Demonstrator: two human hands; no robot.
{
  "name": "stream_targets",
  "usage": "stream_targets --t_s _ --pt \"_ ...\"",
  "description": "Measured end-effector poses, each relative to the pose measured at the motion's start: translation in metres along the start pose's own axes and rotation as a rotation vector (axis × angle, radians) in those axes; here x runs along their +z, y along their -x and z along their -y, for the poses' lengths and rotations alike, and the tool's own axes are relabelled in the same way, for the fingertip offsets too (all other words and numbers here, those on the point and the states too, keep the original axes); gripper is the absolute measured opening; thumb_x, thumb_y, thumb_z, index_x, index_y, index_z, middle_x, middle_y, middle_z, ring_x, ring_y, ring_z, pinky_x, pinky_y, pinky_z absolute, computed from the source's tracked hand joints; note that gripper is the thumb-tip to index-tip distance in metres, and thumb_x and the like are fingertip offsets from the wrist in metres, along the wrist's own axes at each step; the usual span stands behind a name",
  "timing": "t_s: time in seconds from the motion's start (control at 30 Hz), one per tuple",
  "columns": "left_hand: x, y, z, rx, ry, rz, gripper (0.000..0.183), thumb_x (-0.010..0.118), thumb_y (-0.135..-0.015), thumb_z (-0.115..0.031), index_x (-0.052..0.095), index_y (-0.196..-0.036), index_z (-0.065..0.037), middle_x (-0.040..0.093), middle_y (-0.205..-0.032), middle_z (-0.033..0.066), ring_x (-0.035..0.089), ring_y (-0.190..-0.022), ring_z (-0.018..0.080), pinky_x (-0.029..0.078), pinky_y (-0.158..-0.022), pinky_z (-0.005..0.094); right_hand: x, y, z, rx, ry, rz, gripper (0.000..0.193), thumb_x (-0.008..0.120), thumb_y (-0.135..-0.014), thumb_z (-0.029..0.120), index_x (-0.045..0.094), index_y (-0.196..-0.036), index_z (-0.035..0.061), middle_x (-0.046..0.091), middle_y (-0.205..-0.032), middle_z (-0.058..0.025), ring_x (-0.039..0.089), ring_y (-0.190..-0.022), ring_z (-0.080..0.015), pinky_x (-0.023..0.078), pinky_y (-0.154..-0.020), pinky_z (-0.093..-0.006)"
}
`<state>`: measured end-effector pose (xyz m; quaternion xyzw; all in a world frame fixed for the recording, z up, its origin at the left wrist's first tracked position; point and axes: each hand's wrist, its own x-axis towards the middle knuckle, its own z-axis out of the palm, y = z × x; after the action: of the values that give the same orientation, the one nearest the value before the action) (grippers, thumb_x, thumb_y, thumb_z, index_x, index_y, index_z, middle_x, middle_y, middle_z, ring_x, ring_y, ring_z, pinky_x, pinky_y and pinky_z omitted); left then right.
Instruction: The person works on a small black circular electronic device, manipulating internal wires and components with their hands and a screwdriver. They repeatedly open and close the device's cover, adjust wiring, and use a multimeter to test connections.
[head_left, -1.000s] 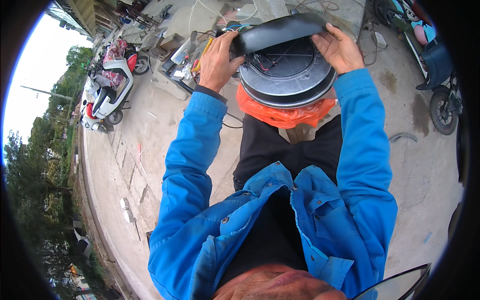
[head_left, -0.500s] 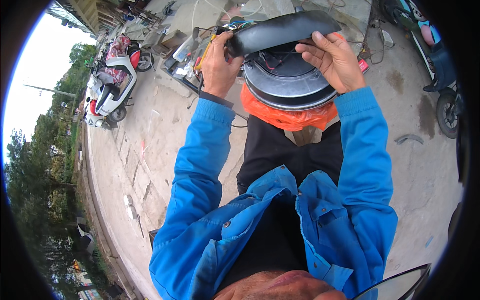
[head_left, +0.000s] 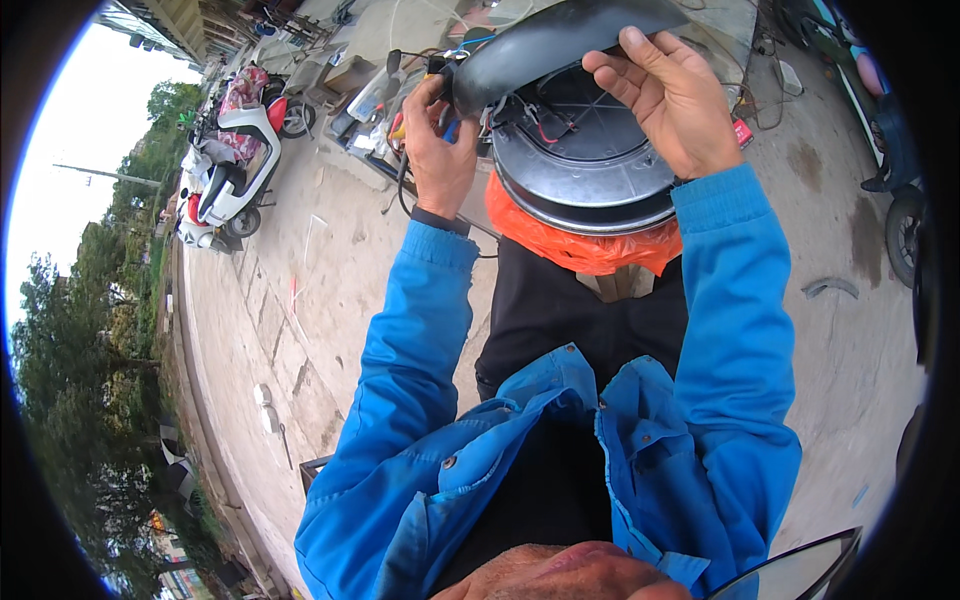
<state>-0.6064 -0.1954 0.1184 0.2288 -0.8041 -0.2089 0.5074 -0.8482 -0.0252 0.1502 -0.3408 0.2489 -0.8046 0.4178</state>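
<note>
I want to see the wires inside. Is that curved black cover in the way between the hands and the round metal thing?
Partly. The curved black cover, held by the left hand and right hand, lies across the upper part of the round metal drum. Its lower part and wires show uncovered.

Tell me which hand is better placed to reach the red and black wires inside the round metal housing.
Probably the right hand: it grips the curved black panel directly above the wires. The left hand clamps the panel's other end, outside the housing rim.
</note>
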Motion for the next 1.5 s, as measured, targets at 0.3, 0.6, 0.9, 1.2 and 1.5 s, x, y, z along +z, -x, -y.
stream_targets --t_s 0.3,0.6,0.9,1.2,1.5 --pt "-0.001 0.01 0.007 -0.007 -0.034 -0.054 0.054 0.08 -0.084 0.004 0.057 -0.132 -0.001 0.057 -0.134 0.0159 0.065 -0.116 0.0263 0.056 -0.096 0.0359 0.004 -0.006 -0.009 0.019 -0.105 -0.176 0.008 0.064 -0.105 0.012 0.063 -0.11 0.0061 0.072 -0.094 -0.0053 0.074 -0.082 -0.0203 0.062 -0.07 -0.0305" --pt "0.014 0.035 0.013 -0.294 0.068 -0.038 0.029 0.077 -0.097 -0.011 0.061 -0.118 0.002 0.068 -0.109 0.0089 0.067 -0.099 0.0163 0.056 -0.089 0.0319 -0.002 -0.017 -0.01 0.043 -0.142 -0.208 0.007 0.062 -0.103 0.011 0.064 -0.101 0.0047 0.069 -0.086 -0.0077 0.072 -0.078 -0.0219 0.061 -0.067 -0.0321" --pt "-0.015 0.026 0.015 -0.672 0.824 -0.013 0.054 0.052 -0.107 -0.034 0.047 -0.141 0.008 0.061 -0.136 0.0213 0.063 -0.125 0.0319 0.05 -0.11 0.0458 0.039 0.01 -0.008 0.101 -0.225 0.036 0.031 0.062 -0.105 0.012 0.059 -0.131 -0.0049 0.073 -0.12 -0.0175 0.075 -0.096 -0.0261 0.065 -0.08 -0.0383" --pt "-0.036 0.04 -0.003 -0.883 0.968 0.051 0.055 0.045 -0.111 -0.043 0.051 -0.144 0.0 0.057 -0.148 0.0174 0.054 -0.141 0.0348 0.043 -0.12 0.0548 0.044 0.033 -0.013 -0.05 0.285 0.222 0.026 0.071 -0.099 0.008 0.069 -0.12 -0.0066 0.076 -0.109 -0.0143 0.073 -0.097 -0.0188 0.059 -0.09 -0.0341" --pt "-0.045 0.073 -0.041 -0.693 0.852 0.064 0.057 0.039 -0.112 -0.044 0.051 -0.149 -0.002 0.058 -0.149 0.0145 0.055 -0.139 0.0294 0.042 -0.119 0.045 0.076 0.054 -0.016 -0.079 0.528 0.385 0.024 0.069 -0.1 0.01 0.067 -0.121 -0.0016 0.073 -0.102 -0.0156 0.07 -0.094 -0.0234 0.055 -0.086 -0.0371"
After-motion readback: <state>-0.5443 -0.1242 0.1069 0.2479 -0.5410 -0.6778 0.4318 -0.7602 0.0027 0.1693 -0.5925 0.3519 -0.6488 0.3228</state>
